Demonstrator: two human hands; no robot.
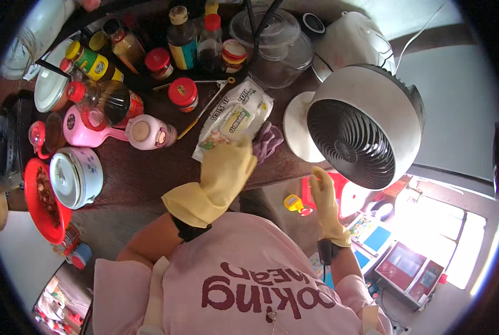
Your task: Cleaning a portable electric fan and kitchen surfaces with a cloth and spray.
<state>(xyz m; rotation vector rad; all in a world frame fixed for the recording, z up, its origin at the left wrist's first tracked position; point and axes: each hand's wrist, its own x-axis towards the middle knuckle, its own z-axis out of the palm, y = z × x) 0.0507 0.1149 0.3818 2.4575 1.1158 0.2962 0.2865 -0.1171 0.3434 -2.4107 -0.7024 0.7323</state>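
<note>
My left hand (227,173), in a yellow rubber glove, is over the near end of a white soft pack of wipes (237,119) on the dark tabletop. Its fingers are bent and partly hidden, so a firm hold cannot be told. A crumpled purple cloth (268,141) lies beside its fingers, against the pack. My right hand (324,197), gloved alike, hangs past the table's front edge, below a white fan (364,125), with nothing seen in it. A thin yellow-tipped stick (197,119) lies left of the pack.
Left stand a pink flask (151,133), a pink dipper (84,125), a lidded enamel pot (75,178) and a red bowl (46,201) of food. Several sauce bottles and jars (183,94) and clear plastic containers (278,54) stand behind. A red stool (345,192) is beyond the edge.
</note>
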